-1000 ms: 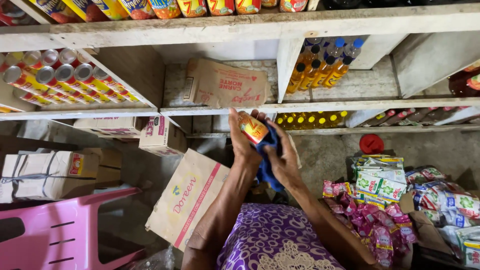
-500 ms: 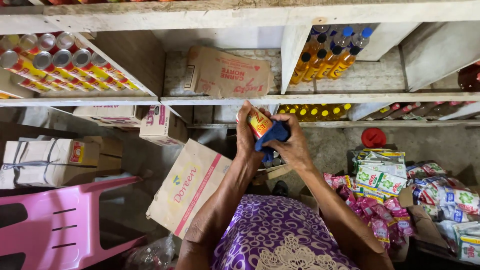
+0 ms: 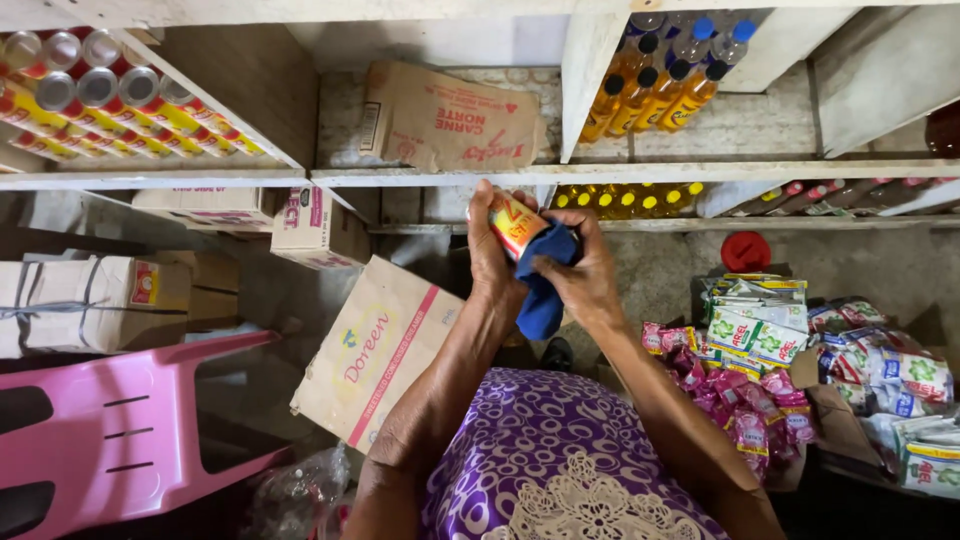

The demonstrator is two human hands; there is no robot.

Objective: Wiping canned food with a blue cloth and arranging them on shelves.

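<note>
My left hand (image 3: 492, 258) grips a small can (image 3: 514, 222) with a red and yellow label, held up in front of me. My right hand (image 3: 583, 272) presses a blue cloth (image 3: 544, 282) against the can's lower side; the cloth hangs down between both hands. Both forearms rise from my lap, which is covered by a purple patterned garment (image 3: 545, 455). The can's far side is hidden by my fingers.
White shelves (image 3: 640, 172) hold rows of cans (image 3: 95, 95), bottles of yellow liquid (image 3: 655, 85) and a flattened carton (image 3: 445, 120). Cardboard boxes (image 3: 375, 345) stand on the floor at left, beside a pink plastic chair (image 3: 120, 430). Several sachet packs (image 3: 790, 360) lie at right.
Both hands with the can and cloth have stayed together in front of me; the cloth has shifted slightly on the can. The view has tilted a little downward.
</note>
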